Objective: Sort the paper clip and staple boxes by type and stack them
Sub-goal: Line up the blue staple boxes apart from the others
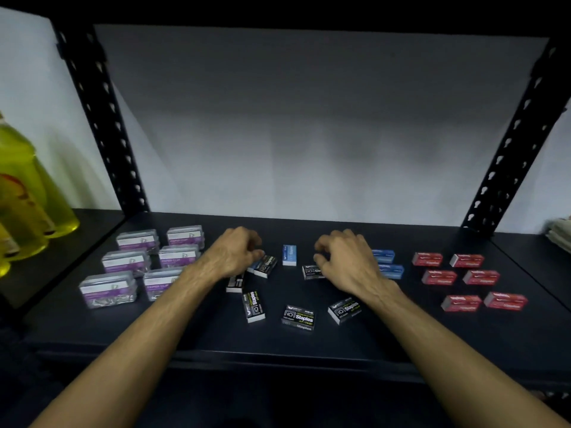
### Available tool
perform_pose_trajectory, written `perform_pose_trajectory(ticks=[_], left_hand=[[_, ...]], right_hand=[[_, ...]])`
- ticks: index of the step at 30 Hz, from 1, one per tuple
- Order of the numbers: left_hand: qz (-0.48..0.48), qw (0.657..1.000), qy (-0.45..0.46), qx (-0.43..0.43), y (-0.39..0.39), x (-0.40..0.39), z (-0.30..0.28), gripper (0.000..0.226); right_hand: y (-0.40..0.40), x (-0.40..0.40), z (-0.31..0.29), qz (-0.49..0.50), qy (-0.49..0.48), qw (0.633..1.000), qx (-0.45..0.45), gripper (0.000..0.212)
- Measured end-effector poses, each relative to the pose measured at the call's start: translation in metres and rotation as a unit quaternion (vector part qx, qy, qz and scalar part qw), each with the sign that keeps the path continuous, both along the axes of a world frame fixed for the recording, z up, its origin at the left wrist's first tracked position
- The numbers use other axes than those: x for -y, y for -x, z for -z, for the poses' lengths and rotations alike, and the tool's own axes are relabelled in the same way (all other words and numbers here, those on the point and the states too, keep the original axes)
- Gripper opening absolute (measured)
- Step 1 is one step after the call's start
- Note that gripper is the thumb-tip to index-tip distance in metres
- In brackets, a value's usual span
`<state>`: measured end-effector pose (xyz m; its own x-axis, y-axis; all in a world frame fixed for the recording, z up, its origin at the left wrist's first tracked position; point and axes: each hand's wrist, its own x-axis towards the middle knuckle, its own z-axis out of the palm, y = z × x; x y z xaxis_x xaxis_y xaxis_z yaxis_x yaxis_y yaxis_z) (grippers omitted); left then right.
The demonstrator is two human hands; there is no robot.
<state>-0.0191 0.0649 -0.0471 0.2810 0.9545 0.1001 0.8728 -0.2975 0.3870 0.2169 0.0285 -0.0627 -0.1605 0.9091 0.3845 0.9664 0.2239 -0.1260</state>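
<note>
Several clear paper clip boxes (126,262) with purple labels lie in rows at the left. Red staple boxes (463,279) lie in rows at the right, with two blue staple boxes (387,264) beside them. One more blue box (289,255) lies in the middle. Black staple boxes (298,316) are scattered in the middle. My left hand (236,253) curls its fingers onto a black staple box (266,265); a blue box edge (251,267) shows under it. My right hand (347,257) hovers with loosely curled fingers, thumb just above another black box (312,271).
Everything lies on a dark metal shelf (386,341) with perforated black uprights (102,118) at both back corners. Yellow-green bottles (27,193) stand on the neighbouring shelf at the left. Folded cloth or paper (560,233) lies at the far right.
</note>
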Motion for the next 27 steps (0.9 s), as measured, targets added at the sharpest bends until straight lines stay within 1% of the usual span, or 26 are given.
perform_pose_trajectory(ticks=[4, 7, 13, 15, 22, 27], left_hand=[[-0.021, 1.0, 0.008, 0.006, 0.004, 0.0, 0.012, 0.029], [-0.041, 0.999, 0.0, 0.004, 0.003, -0.002, 0.017, 0.028], [-0.092, 0.994, 0.001, -0.052, 0.0, -0.005, 0.023, 0.036], [-0.091, 0.994, 0.0, -0.066, 0.0, -0.006, 0.024, 0.036], [-0.025, 0.999, -0.005, -0.043, -0.001, -0.009, 0.027, 0.026], [0.011, 1.0, -0.017, -0.018, -0.003, -0.013, 0.031, 0.019]], right_hand=[[0.034, -0.011, 0.013, -0.009, 0.01, 1.0, -0.011, 0.022], [0.05, -0.018, 0.018, 0.007, 0.013, 1.0, -0.013, 0.028], [0.056, -0.03, 0.021, 0.062, 0.027, 0.998, 0.009, 0.051], [0.056, -0.031, 0.023, 0.069, 0.042, 0.996, 0.02, 0.054], [0.052, -0.032, 0.023, 0.056, 0.054, 0.997, 0.013, 0.04], [0.048, -0.033, 0.021, 0.008, 0.08, 0.996, -0.033, 0.04]])
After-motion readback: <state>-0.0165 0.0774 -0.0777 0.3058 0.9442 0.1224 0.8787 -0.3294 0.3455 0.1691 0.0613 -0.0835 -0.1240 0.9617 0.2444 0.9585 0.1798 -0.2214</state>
